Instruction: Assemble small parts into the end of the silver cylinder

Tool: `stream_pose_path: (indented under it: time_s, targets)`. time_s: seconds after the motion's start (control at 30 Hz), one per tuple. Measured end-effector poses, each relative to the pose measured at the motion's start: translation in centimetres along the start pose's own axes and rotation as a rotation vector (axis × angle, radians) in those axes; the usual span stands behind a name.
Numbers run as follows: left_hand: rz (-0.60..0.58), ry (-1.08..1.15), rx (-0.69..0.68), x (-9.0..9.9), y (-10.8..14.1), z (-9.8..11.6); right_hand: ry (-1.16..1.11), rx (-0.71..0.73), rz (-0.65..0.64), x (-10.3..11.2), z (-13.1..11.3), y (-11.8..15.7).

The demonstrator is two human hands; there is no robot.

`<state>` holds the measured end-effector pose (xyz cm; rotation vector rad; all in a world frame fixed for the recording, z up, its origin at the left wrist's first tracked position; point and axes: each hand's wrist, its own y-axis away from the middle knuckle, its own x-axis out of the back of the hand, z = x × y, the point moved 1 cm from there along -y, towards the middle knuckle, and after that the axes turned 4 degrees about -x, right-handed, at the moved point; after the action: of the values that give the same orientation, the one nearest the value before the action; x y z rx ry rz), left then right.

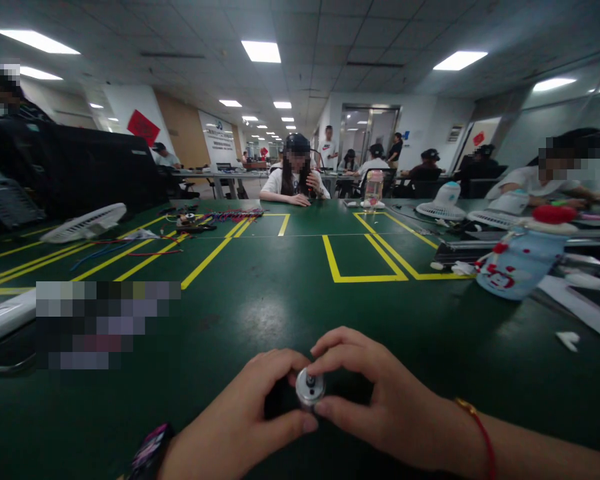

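Note:
A small silver motor (311, 392), cylindrical with a short dark shaft on its top face, stands at the near middle of the green table (220, 320). From the left, my left hand (260, 400) curls round it, thumb at the near side and fingers behind, partly hidden. My right hand (370, 387) closes on it from the right: the thumb presses the near right side and a fingertip rests at the top by the shaft. The motor's lower part is hidden by my thumbs.
Yellow tape lines (370, 279) mark the table. Wires (220, 217) lie at the far left, near a white fan (85, 223) and a black case (70, 157). A blue snowman-decorated cup (517, 267) stands right. A pink bottle (374, 192) is across, near a seated person (295, 177).

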<state>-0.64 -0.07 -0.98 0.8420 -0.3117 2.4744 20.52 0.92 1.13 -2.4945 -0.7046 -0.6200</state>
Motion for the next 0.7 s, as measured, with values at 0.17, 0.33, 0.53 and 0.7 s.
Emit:
stream_pose_path:
  time_s: [0.17, 0.33, 0.53, 0.7]
  targets:
    - [0.002, -0.005, -0.007, 0.1, -0.1, -0.1, 0.005, -0.01, 0.053, -0.1, 0.0, 0.1]
    - [-0.005, -0.01, -0.003, 0.1, 0.0, 0.0, -0.016, -0.08, 0.052, 0.0, -0.4, -0.1]
    - [-0.009, -0.021, 0.016, 0.1, -0.2, 0.1, 0.02, -0.164, 0.051, -0.2, -0.7, -1.0]
    - [0.004, -0.014, 0.021, -0.1, -0.1, -0.5, 0.012, -0.13, 0.057, 0.1, -1.2, -1.4]
